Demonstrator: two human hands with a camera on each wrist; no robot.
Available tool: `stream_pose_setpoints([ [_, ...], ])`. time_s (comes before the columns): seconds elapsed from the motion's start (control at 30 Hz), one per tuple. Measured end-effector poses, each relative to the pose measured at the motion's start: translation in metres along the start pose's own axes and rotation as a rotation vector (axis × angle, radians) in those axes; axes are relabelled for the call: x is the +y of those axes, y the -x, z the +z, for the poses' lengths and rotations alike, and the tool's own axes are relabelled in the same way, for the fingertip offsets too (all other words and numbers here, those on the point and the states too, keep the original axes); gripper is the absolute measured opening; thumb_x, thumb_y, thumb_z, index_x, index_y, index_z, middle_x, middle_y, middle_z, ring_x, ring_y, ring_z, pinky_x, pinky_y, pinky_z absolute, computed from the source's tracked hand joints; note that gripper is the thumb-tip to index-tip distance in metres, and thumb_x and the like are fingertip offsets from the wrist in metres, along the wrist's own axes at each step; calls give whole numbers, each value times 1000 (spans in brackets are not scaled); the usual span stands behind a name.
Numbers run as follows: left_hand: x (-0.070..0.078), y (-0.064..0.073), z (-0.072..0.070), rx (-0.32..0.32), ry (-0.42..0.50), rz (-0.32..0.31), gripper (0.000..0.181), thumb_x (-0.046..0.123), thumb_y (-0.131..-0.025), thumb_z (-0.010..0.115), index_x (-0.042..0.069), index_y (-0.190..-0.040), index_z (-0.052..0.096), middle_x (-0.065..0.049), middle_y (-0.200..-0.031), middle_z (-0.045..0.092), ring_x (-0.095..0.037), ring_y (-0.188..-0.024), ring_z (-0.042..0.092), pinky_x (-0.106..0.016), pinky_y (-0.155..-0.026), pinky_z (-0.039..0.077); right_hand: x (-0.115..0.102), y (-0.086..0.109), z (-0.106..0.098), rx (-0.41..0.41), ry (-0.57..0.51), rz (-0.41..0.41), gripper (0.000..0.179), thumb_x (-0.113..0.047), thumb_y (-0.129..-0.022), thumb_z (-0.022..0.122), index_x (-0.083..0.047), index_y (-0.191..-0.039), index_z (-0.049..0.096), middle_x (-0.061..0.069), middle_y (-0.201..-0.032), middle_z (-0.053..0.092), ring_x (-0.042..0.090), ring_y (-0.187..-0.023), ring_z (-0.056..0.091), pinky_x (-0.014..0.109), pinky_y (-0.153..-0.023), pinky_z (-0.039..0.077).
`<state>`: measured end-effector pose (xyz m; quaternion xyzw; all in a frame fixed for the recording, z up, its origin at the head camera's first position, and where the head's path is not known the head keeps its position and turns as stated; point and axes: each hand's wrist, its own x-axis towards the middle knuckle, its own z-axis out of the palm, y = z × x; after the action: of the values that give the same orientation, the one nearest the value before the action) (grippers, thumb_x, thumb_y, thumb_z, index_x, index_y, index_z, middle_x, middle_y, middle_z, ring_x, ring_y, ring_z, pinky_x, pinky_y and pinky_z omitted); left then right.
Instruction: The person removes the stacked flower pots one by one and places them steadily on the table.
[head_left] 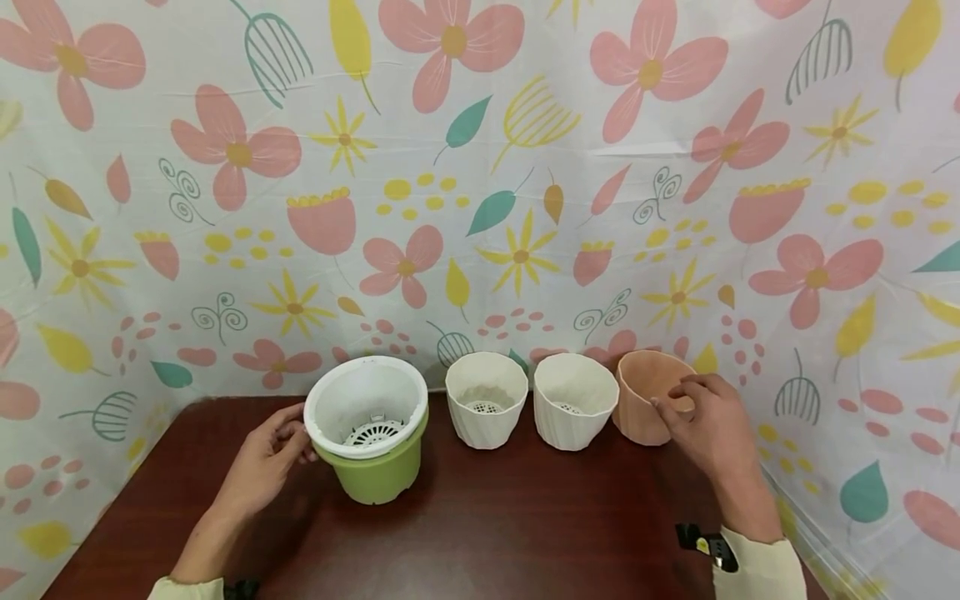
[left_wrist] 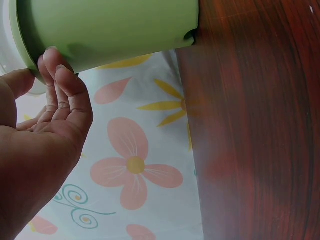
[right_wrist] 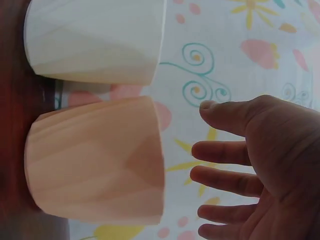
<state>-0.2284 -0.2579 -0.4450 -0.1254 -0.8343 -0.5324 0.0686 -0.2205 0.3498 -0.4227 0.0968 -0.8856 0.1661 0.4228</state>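
At the left stands a green flowerpot (head_left: 378, 479) with a white slotted inner pot (head_left: 336, 404) in it. My left hand (head_left: 262, 462) grips its left rim; in the left wrist view the thumb (left_wrist: 19, 82) lies at the rim and curled fingers against the green side. At the right end of the row is an orange-brown flowerpot (head_left: 636, 417). My right hand (head_left: 712, 429) hovers over its right rim, and the right wrist view shows the fingers spread, apart from the pot, with nothing between them.
Between those two stand a white fluted flowerpot (head_left: 487, 429) and a second white flowerpot (head_left: 573, 429), both with holes in their bottoms. All are on a dark red-brown wooden table (head_left: 480, 533). A flower-patterned cloth (head_left: 525, 208) hangs behind the table and along its sides.
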Motion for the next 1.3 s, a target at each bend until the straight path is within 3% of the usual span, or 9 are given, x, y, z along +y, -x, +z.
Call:
stream_pose_setpoints([
  [0.77, -2, -1, 0, 4, -31, 4, 46, 15, -113, 55, -3, -154, 45, -10, -95, 69, -16, -82, 68, -28, -72, 58, -36, -18, -14, 60, -55, -76, 24, -4, -75, 91, 8, -87, 75, 26, -101, 70, 44, -96, 66, 52, -87, 50],
  [1.1, -4, -1, 0, 2, -23, 21, 46, 17, -113, 54, -2, -154, 46, -11, -96, 70, -16, -82, 69, -28, -73, 59, -49, -24, -17, 73, -110, -108, 33, -3, -75, 91, 7, -102, 76, 23, -104, 71, 43, -99, 66, 52, -90, 47],
  [1.2, -2, -1, 0, 2, -15, 12, 46, 16, -113, 54, -3, -154, 45, -10, -95, 69, -16, -83, 68, -28, -73, 58, -54, -26, -17, 83, -117, -124, 35, -5, -75, 91, 6, -104, 76, 21, -104, 71, 42, -99, 67, 48, -90, 47],
  [1.3, -1, -1, 0, 2, -6, 4, 46, 14, -113, 54, -3, -154, 45, -10, -95, 69, -16, -82, 68, -27, -73, 58, -59, -27, -17, 92, -139, -138, 35, -6, -75, 91, 5, -105, 77, 20, -104, 72, 42, -100, 68, 31, -100, 48],
])
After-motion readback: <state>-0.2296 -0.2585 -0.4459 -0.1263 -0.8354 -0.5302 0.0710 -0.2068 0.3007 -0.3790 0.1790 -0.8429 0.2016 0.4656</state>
